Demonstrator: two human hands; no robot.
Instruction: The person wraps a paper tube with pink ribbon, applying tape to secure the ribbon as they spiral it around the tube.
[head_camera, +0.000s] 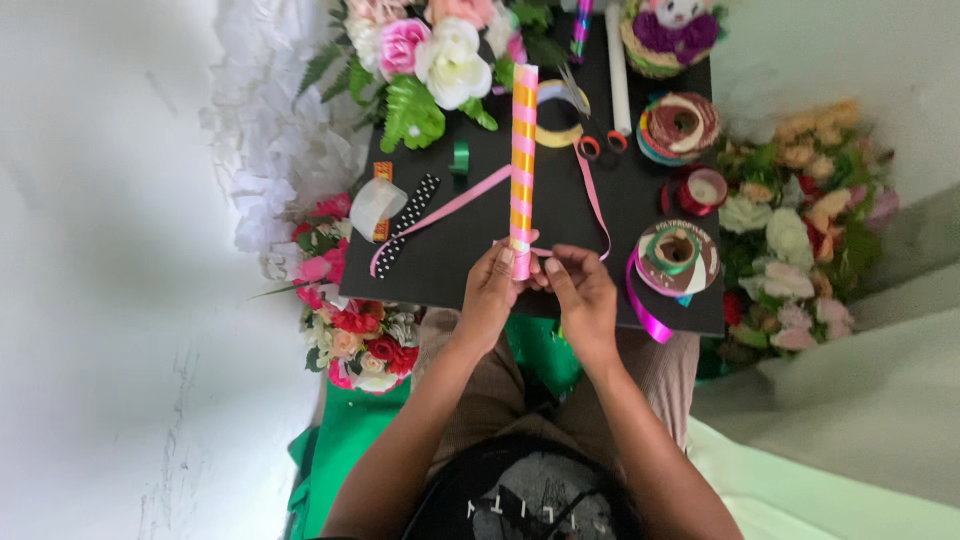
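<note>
A long roll of wrapping paper with pink and orange stripes lies lengthwise on the black table. My left hand grips its near end. My right hand pinches a thin pink ribbon right beside that end. The ribbon runs off to the left across the table, and another strand loops up toward the scissors.
Ribbon spools and tape rolls sit on the right of the table. Orange-handled scissors, a polka-dot ribbon and a white roll also lie there. Artificial flower bunches ring the table on three sides.
</note>
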